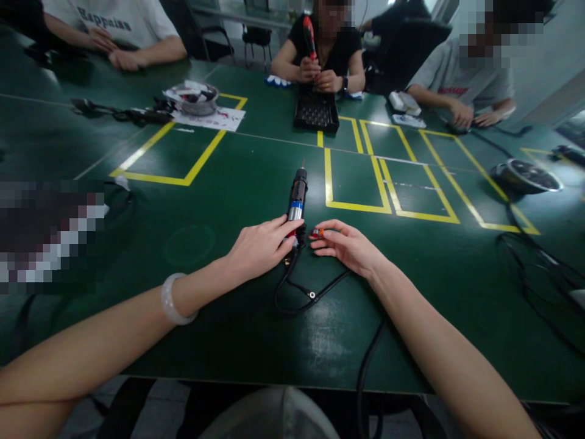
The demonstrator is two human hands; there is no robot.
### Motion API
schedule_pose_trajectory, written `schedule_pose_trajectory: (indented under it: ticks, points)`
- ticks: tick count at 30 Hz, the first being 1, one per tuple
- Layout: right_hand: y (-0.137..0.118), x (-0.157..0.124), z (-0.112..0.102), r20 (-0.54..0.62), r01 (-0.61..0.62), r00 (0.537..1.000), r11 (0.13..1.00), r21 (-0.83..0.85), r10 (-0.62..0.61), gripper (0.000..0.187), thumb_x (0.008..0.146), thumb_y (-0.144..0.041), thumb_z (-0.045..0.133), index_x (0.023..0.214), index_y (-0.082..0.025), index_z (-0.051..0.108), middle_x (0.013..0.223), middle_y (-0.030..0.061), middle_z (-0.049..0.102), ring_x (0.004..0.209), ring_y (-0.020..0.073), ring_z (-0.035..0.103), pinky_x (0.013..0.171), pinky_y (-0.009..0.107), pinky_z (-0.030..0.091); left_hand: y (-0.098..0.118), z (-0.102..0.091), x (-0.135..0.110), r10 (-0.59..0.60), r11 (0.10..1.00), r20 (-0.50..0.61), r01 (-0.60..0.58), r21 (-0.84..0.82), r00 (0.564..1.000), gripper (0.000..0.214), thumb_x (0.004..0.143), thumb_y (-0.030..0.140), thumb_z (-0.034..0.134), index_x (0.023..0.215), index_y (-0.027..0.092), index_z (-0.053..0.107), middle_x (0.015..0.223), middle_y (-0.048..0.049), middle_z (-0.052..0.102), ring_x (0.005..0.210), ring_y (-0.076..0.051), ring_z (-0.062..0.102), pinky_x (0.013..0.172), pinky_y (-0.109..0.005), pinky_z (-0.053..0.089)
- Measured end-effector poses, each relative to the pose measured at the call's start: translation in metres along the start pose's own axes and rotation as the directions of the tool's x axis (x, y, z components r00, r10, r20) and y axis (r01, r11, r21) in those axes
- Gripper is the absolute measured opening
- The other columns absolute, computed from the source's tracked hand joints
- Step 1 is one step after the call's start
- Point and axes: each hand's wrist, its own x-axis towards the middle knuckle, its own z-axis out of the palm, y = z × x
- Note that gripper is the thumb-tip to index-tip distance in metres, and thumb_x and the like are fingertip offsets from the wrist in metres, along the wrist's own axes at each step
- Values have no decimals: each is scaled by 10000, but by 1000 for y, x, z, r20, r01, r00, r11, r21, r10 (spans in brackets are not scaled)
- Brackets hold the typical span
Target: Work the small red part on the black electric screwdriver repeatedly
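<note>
A corded electric screwdriver point(297, 194) lies on the green table, its thin bit pointing away from me. My left hand point(262, 247) rests over its lower body, with the fingers curled around it near the cord end. Just to the right, my right hand point(342, 242) pinches a small red and orange piece point(316, 233) between thumb and fingertips; its exact kind is too small to tell. From the screwdriver's base a black cord point(292, 312) loops toward me and passes under my right wrist. A small ring-shaped terminal point(312, 295) sits by the loop.
Yellow tape point(359, 208) marks rectangles on the green table point(237, 360). Across from me a person holds a red screwdriver point(309, 36) over a black tray point(316, 113). A metal bowl point(201, 103) stands back left, another round dish point(528, 177) at right, near coiled black cables point(539, 268).
</note>
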Motion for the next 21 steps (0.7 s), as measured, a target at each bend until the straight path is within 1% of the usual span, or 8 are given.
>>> schedule_pose_trajectory:
  ticks: [3,6,11,16,21]
  points:
    - [1,1,-1,-18,-1,1000,1000,-3,1,270,752,-292,778,946,-186,624,937,38,713,787,143,707,740,291,608,0,1,0,0,1000,-3,0,-2,1000,475,1002,420,321,1443,330,473,1441,-30,524,1215,-228,589,892,-348,529]
    - [2,2,1,-11,-1,1000,1000,-18,1,278,735,-285,794,934,-178,632,902,29,712,761,131,704,724,275,606,1,1,0,3,1000,-8,-3,9,1000,477,1002,420,322,1444,331,475,1447,-32,517,1217,-233,588,891,-355,532]
    - [3,3,5,1,3,1000,997,-78,-3,249,751,-294,779,912,-166,638,866,28,703,745,127,697,681,262,610,2,1,0,0,999,-9,0,38,1000,478,1000,410,328,1449,328,470,1441,-42,524,1201,-242,600,881,-371,539]
    - [3,6,10,-9,24,1000,987,-161,-26,255,749,-292,767,918,-161,627,893,32,690,728,129,689,618,255,618,3,1,0,2,999,-8,-2,50,1000,471,999,390,342,1445,319,474,1445,-45,518,1190,-238,606,880,-361,539]
    - [4,7,15,-45,59,996,974,-220,-70,224,764,-297,732,893,-161,608,771,-6,639,599,97,637,506,230,598,4,1,-1,-7,998,-17,8,56,1000,468,998,391,351,1443,322,479,1433,-47,531,1176,-240,615,877,-358,539]
